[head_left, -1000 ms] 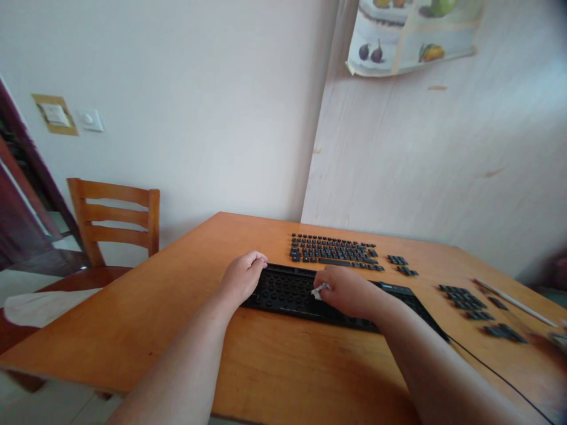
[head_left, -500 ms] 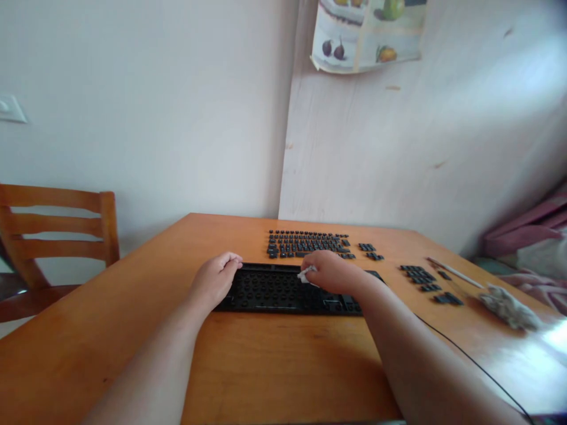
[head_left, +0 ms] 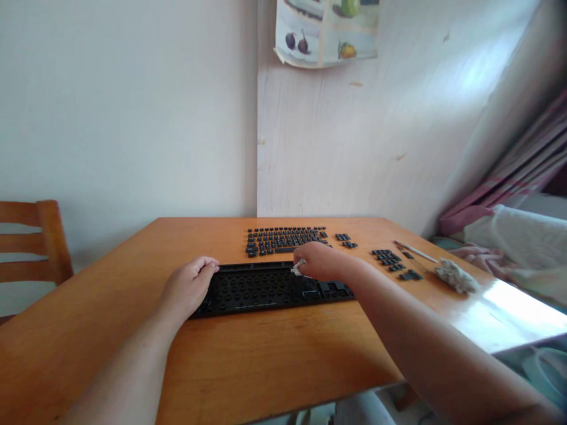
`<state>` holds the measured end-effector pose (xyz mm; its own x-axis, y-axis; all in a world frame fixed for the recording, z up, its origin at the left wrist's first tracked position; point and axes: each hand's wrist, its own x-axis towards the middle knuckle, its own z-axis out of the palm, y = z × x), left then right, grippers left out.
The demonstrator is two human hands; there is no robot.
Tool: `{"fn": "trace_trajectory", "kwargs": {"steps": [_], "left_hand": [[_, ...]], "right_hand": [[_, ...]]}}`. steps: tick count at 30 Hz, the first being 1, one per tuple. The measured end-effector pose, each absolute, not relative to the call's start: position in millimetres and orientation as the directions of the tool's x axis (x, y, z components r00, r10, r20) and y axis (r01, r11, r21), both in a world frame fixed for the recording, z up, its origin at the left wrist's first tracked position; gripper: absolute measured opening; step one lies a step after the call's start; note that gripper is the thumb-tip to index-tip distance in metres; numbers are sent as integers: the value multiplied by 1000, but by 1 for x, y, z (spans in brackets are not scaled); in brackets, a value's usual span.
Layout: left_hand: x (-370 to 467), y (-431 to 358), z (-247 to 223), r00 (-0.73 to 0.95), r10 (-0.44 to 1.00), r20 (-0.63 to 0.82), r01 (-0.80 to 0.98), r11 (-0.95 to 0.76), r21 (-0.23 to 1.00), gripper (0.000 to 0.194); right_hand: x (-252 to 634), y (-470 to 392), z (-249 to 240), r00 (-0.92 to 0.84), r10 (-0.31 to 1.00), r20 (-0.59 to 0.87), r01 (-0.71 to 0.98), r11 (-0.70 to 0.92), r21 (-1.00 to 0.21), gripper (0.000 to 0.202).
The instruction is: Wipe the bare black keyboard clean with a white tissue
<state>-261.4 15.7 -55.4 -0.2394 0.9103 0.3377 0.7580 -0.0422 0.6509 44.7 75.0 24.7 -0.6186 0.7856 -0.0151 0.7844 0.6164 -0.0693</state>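
A black keyboard base point(head_left: 257, 290), stripped of its keycaps, lies on the wooden table in front of me. My left hand point(head_left: 190, 286) is closed around its left end, thumb on the top edge. Over the upper middle of the base, my right hand point(head_left: 316, 261) pinches a crumpled white tissue point(head_left: 298, 267) against or just above the surface; the exact contact is hidden. Just behind the base, loose black keycaps point(head_left: 283, 241) lie in keyboard-like rows, partly covered by my right hand.
More keycaps lie in small groups point(head_left: 386, 257) to the right. Beyond them is a fluffy grey duster point(head_left: 456, 276) with a thin handle. A wooden chair point(head_left: 48, 242) stands at the left, and the table point(head_left: 266, 360) meets the wall behind.
My view has turned to the right, so everything sits further left. Both hands keep their grips; the right hand with the tissue stays over the upper middle of the base.
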Motion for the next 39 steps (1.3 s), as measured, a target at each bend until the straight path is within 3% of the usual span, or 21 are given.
{"fn": "trace_trajectory", "kwargs": {"steps": [7,16,23,28,34,39], "left_hand": [[-258,13,-51,-240,909,342,757,-45,652,34],[-258,15,-51,-237,901,362,752,-66,656,36],[-257,13,-50,-250,903,348,740,-53,670,34],[-255,10,-47,-255,902,350,738,-52,673,34],[-254,10,-47,-263,902,342,738,-40,673,34],[-255,10,-50,-255,901,350,734,-55,676,33]], "right_hand": [[81,67,21,-561,825,-67,826,551,-121,30],[130,47,6,-558,824,-100,792,493,-359,51],[123,34,6,-473,858,-201,801,324,-502,56],[118,32,6,-500,849,-168,775,353,-524,52],[111,32,7,-548,823,-152,775,431,-463,53],[109,31,7,-538,821,-190,784,405,-470,54]]}}
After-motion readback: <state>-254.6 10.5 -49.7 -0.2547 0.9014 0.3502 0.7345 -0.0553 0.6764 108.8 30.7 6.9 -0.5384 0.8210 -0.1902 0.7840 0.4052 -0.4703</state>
